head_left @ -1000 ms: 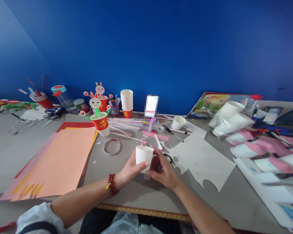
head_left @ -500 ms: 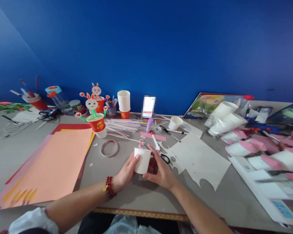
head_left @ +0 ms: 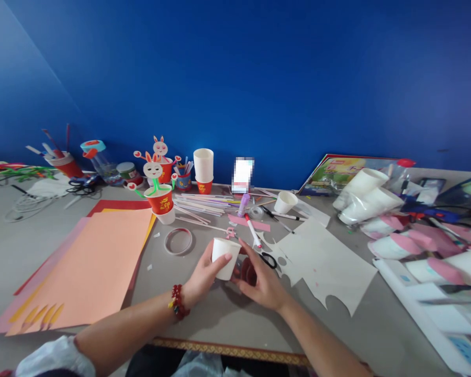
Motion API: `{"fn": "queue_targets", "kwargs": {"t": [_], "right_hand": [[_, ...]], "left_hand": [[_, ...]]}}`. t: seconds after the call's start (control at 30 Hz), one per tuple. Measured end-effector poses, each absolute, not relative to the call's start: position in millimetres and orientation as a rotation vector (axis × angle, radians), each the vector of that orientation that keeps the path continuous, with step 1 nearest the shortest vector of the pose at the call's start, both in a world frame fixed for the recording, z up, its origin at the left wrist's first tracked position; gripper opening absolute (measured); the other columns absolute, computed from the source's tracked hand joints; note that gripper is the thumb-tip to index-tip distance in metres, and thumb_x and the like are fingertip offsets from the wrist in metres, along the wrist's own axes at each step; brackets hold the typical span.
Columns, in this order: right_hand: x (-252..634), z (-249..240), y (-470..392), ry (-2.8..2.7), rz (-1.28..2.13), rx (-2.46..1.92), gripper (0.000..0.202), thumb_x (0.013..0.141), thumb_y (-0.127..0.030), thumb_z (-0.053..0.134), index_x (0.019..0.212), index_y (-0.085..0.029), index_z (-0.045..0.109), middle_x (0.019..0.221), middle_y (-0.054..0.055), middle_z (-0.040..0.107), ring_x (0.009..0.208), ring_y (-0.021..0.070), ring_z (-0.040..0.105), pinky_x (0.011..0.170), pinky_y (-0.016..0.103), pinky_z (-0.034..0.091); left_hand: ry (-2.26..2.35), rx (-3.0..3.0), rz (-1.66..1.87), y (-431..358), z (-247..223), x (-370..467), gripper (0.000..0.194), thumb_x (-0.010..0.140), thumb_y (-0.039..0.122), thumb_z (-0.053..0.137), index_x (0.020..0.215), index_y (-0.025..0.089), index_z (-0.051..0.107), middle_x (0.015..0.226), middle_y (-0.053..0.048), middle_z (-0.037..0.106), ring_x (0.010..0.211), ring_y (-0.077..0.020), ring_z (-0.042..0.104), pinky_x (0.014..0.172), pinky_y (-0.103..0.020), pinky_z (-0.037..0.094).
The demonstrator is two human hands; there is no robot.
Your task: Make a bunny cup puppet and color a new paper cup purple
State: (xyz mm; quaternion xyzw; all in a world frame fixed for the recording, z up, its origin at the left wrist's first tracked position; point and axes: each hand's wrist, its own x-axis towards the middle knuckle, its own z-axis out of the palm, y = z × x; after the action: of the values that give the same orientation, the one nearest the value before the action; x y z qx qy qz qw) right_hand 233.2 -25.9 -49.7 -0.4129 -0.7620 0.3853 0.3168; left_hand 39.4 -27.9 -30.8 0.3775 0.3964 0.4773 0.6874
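Note:
A white paper cup (head_left: pixel 223 262) is held above the near middle of the table, tilted a little, with its rim up. My left hand (head_left: pixel 204 275) wraps round its left side, the thumb lying across the front. On the other side my right hand (head_left: pixel 265 285) curves about the cup, fingertips at the rim and near the base. A dark red round thing (head_left: pixel 248 271) shows between my right fingers and thumb; its kind is unclear. Just beyond the cup lie a pink paper cut-out (head_left: pixel 231 232), a red-capped marker (head_left: pixel 253 230) and black-handled scissors (head_left: pixel 268 260).
Coloured paper sheets (head_left: pixel 82 267) and a tape roll (head_left: pixel 178 241) lie left. Rabbit-decorated red cups (head_left: pixel 159 199), stacked white cups (head_left: pixel 203 165) and straws (head_left: pixel 200 204) are behind. Cut white paper (head_left: pixel 322 267) lies right, near bagged cups (head_left: pixel 371 201) and pink-and-white cup pieces (head_left: pixel 396 246).
The cup has tilted and shifted slightly left between my hands. My left thumb has moved farther across its front. The whole view has shifted a little.

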Motion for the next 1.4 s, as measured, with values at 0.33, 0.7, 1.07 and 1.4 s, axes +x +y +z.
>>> {"fn": "queue_targets", "kwargs": {"t": [0.33, 0.7, 1.07, 1.4], "right_hand": [[237.2, -49.8, -27.0, -1.989, 0.989, -1.073, 0.084, 0.09, -0.046, 0.066, 0.159, -0.028, 0.023, 0.135, 0.014, 0.062, 0.075, 0.0227, 0.07, 0.071, 0.039, 0.061], [235.4, -50.9, -27.5, -1.971, 0.854, -1.1, 0.098, 0.078, -0.042, 0.079, 0.157, -0.022, 0.026, 0.153, 0.017, 0.048, 0.133, 0.0369, 0.055, 0.109, 0.05, 0.048], [232.3, -55.9, -29.5, -2.017, 0.612, -1.086, 0.081, 0.088, -0.031, 0.066, 0.157, -0.025, 0.027, 0.152, 0.014, 0.051, 0.132, 0.0329, 0.059, 0.106, 0.047, 0.053], [234.0, -55.4, -25.6, -2.015, 0.634, -1.081, 0.079, 0.087, -0.021, 0.061, 0.158, -0.027, 0.027, 0.155, 0.011, 0.048, 0.137, 0.0312, 0.053, 0.112, 0.048, 0.048]], "left_hand": [[0.863, 0.829, 1.087, -27.0, -37.9, 43.4, 0.066, 0.085, 0.065, 0.062, 0.127, 0.016, 0.051, 0.105, -0.012, 0.07, 0.069, -0.0172, 0.065, 0.058, -0.027, 0.049], [0.718, 1.106, 0.985, -33.6, -39.1, 44.3, 0.074, 0.072, 0.043, 0.085, 0.131, 0.019, 0.047, 0.12, -0.01, 0.061, 0.109, -0.0264, 0.058, 0.096, -0.039, 0.046], [0.794, 1.401, 1.072, -31.0, -42.5, 40.0, 0.074, 0.082, 0.042, 0.077, 0.144, 0.019, 0.043, 0.138, -0.013, 0.055, 0.128, -0.0312, 0.051, 0.112, -0.044, 0.038], [0.797, 1.359, 1.122, -28.4, -55.1, 42.9, 0.076, 0.083, 0.042, 0.076, 0.147, 0.02, 0.042, 0.143, -0.016, 0.053, 0.133, -0.0334, 0.05, 0.114, -0.046, 0.038]]}}
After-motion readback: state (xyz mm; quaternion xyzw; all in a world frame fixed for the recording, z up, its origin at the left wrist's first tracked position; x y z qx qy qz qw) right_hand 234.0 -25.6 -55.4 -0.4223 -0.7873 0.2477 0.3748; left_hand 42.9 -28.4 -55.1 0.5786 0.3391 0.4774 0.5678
